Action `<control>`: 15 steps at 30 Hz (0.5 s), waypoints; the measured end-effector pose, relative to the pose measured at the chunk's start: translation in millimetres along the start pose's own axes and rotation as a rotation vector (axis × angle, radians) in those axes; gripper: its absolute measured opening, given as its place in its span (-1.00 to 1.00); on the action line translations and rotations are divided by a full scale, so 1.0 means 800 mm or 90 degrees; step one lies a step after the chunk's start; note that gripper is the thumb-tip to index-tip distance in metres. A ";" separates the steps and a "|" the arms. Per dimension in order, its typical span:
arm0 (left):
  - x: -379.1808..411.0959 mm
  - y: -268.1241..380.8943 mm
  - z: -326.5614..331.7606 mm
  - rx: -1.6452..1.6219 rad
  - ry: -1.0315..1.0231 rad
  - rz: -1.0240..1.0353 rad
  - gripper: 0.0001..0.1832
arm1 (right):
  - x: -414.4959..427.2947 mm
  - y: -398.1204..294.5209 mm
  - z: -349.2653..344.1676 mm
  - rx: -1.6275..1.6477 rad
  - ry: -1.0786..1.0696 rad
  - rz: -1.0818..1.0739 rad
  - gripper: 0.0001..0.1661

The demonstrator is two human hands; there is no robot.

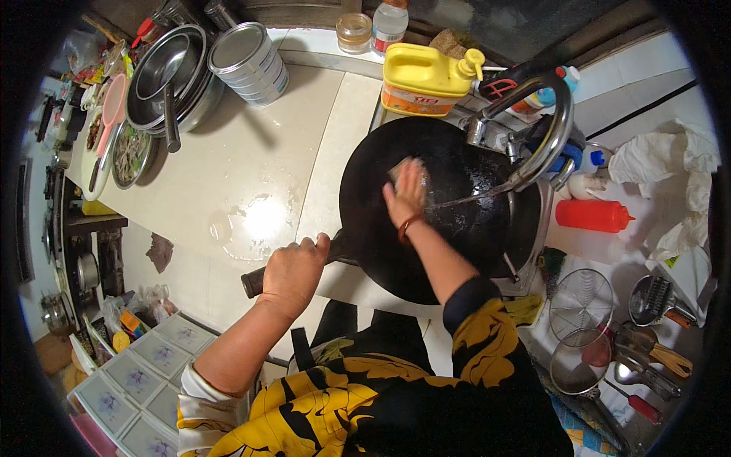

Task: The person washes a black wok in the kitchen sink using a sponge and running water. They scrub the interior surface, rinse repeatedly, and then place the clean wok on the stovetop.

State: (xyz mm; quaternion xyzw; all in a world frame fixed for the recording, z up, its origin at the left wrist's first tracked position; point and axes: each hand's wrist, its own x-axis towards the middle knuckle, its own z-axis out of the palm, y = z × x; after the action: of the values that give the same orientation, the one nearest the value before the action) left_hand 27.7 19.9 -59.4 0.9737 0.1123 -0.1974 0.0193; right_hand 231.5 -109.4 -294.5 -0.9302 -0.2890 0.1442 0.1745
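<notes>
A large black wok (pixel 377 228) lies tilted over the sink, its handle (pixel 254 282) pointing down to the left. My left hand (pixel 294 274) is closed around that handle. Inside the wok my right hand (pixel 410 191) presses flat on a light-coloured pad (pixel 421 167), blurred and mostly hidden under the fingers. A curved metal faucet (pixel 557 137) arches over the right side, and a thin stream of water (pixel 465 200) runs from it into the wok near my right hand.
Stacked metal pans (pixel 214 97) and a large can (pixel 251 65) stand on the wet counter (pixel 274 154), left. Behind the sink is a yellow detergent jug (pixel 425 74). To the right lie a red squeeze bottle (pixel 591 216), wire strainers (pixel 581 303) and several utensils. A drawer unit (pixel 143 383) stands lower left.
</notes>
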 end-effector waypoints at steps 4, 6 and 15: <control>0.002 0.002 -0.001 0.022 -0.014 0.003 -0.75 | 0.056 -0.010 0.016 -0.067 0.200 0.121 0.01; 0.002 0.001 0.003 0.027 -0.017 0.003 -0.72 | 0.014 -0.019 0.014 -0.036 0.032 -0.015 -0.01; 0.000 0.004 -0.001 0.018 -0.014 -0.003 -0.74 | -0.069 0.053 -0.049 -0.087 -0.282 -0.108 -0.13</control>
State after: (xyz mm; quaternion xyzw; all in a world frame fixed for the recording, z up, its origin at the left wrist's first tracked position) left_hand 28.5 16.5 -58.5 0.9714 0.1115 -0.2094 0.0064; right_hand 223.1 -183.7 -267.6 -0.8580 -0.4060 0.3098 0.0551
